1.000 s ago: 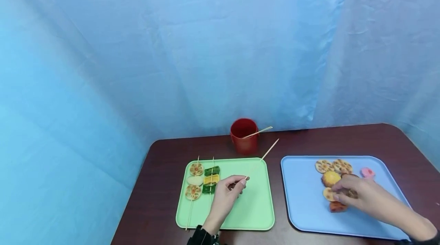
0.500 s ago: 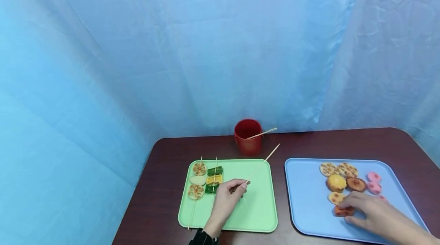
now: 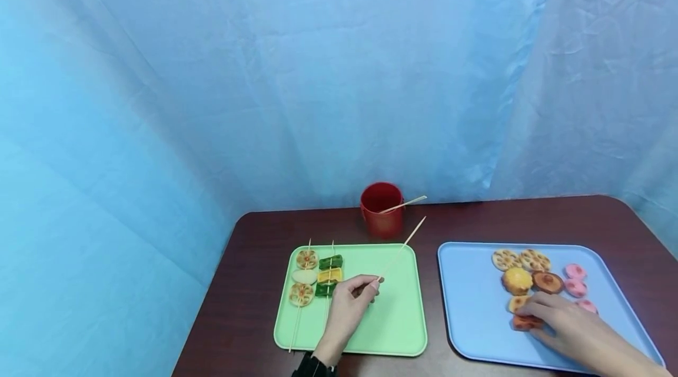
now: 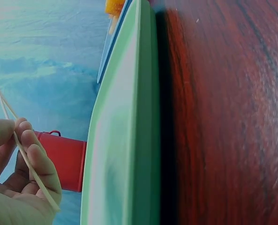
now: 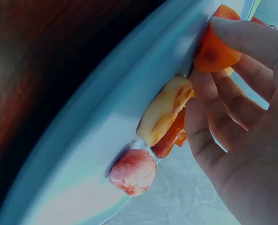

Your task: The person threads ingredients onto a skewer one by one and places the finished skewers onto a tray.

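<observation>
My left hand [image 3: 349, 306] pinches a thin bamboo skewer [image 3: 412, 232] between thumb and fingers, over the green tray [image 3: 392, 330]. The skewer's tip points up and right; in the left wrist view the bare skewer [image 4: 34, 174] crosses the fingers. At the blue tray [image 3: 477, 336], my right hand [image 3: 569, 324] holds an orange-brown food chunk [image 3: 524, 323] with thumb on one side and fingers on the other. That chunk [image 5: 216, 51] shows under the thumb in the right wrist view. A pale yellow slice [image 3: 516, 304] lies right beside the fingers, partly covered.
Two loaded skewers lie on the green tray's left: lotus slices [image 3: 301, 294] with a white piece, and green pieces [image 3: 331, 262] around a yellow one. Behind stands a red bucket [image 3: 382, 221] with skewers. The blue tray also holds lotus slices [image 3: 507, 259], a mushroom [image 3: 548, 283] and pink pieces [image 3: 575, 288].
My right hand has moved from beside the mushroom and pale slice down to the orange-brown chunk, uncovering the mushroom and pink pieces. The left hand keeps its pinch on the skewer; the view shifted slightly.
</observation>
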A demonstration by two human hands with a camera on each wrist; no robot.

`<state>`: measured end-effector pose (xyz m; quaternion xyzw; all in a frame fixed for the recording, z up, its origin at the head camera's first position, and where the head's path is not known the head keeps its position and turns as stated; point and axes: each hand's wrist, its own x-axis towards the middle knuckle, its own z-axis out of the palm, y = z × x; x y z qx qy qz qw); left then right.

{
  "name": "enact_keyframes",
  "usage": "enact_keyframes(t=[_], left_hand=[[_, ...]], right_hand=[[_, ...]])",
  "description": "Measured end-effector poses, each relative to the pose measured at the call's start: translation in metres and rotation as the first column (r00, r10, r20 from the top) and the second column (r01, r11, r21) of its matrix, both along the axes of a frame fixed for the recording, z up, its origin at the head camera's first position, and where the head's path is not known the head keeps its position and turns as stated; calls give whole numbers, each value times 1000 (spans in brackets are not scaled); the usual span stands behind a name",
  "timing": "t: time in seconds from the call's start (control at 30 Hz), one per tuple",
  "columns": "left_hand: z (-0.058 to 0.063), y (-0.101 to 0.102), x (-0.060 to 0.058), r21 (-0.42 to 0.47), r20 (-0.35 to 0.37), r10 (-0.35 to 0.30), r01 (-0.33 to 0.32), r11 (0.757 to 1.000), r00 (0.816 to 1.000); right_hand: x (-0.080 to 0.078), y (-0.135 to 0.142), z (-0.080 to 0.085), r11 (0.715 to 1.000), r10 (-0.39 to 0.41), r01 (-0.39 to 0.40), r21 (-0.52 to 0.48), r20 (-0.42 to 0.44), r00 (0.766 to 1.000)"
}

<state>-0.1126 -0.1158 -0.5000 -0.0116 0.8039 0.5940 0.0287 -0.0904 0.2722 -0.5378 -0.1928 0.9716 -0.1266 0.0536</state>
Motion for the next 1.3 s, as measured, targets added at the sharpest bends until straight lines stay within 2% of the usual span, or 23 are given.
enact_keyframes(t=[0.17, 0.3, 0.4, 0.47, 0.6, 0.77, 0.8, 0.87, 0.9, 0.97, 1.03, 1.13, 1.3], left_hand=[[19, 4, 6, 29, -6, -9, 9, 1000, 1000], [31, 7, 11, 44, -3, -19, 20, 999, 1000], [34, 7, 12, 50, 0, -20, 20, 999, 1000], [33, 8, 11, 50, -1, -21, 21, 999, 1000], [33, 8, 12, 41, 2, -32, 31, 999, 1000], [35, 10, 15, 24, -4, -50, 50, 998, 999], [33, 11, 14, 16, -5, -49, 49, 999, 999], [22, 11, 12, 3, -15, -51, 51, 999, 999], [17, 11, 11, -4, -19, -53, 53, 999, 998], [5, 11, 9, -8, -29, -58, 58, 998, 998], [-4, 11, 7, -7, -43, -67, 67, 998, 997], [-5, 11, 8, -5, -50, -76, 76, 997, 996], [-6, 11, 9, -17, -74, -93, 92, 996, 993]], right_hand=[[0, -1, 3, 1000, -7, 6, -15, -63, 998], [-1, 0, 14, 998, -42, 39, -55, -48, 998], [-4, -2, 26, 990, -83, 81, -116, -11, 996], [-7, -5, 32, 981, -98, 93, -170, -22, 995], [-11, -14, 42, 952, -125, 101, -289, -63, 990], [-19, -27, 48, 927, -185, 131, -352, -126, 975], [-20, -29, 49, 918, -194, 130, -375, -137, 971], [-23, -33, 50, 888, -200, 132, -441, -109, 974], [-24, -35, 52, 863, -201, 143, -485, -71, 977], [-27, -39, 55, 796, -193, 175, -580, 30, 981], [-29, -45, 59, 728, -197, 233, -645, 129, 972], [-31, -54, 63, 654, -213, 319, -685, 237, 948], [-35, -65, 64, 551, -212, 411, -726, 354, 911]])
